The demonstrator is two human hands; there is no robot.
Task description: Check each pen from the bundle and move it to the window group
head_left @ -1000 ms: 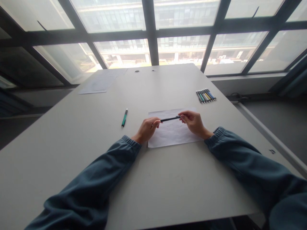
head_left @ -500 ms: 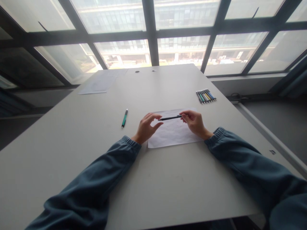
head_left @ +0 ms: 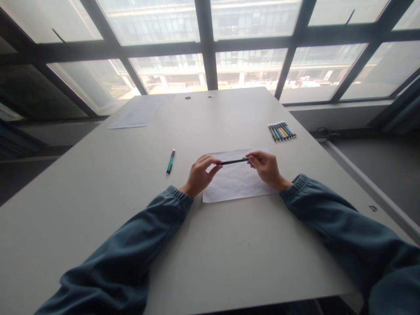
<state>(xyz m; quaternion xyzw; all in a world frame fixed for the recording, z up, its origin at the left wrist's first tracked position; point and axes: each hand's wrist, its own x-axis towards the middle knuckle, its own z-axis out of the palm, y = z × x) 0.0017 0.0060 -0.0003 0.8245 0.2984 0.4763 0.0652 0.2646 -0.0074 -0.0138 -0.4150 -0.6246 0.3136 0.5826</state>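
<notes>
A slim black pen [head_left: 235, 161] is held level above a white sheet of paper [head_left: 241, 186]. My left hand [head_left: 202, 173] pinches its left end between thumb and fingers. At the other end, the one with the clip, my right hand [head_left: 264, 167] grips it with thumb and fingertips. The paper lies on the table beneath both hands, partly covered by them. To the left of my left hand lies a green pen [head_left: 170, 162] with black ends, apart from the paper.
A row of several pens [head_left: 282, 131] in different colours lies side by side at the right back. Loose paper sheets [head_left: 131, 114] rest at the far left of the white table [head_left: 210, 249]. Windows [head_left: 249, 65] stand beyond the far edge.
My left thumb and fingers have closed from a gap around the pen's left end onto it. My right hand keeps its hold; the other pens have not moved.
</notes>
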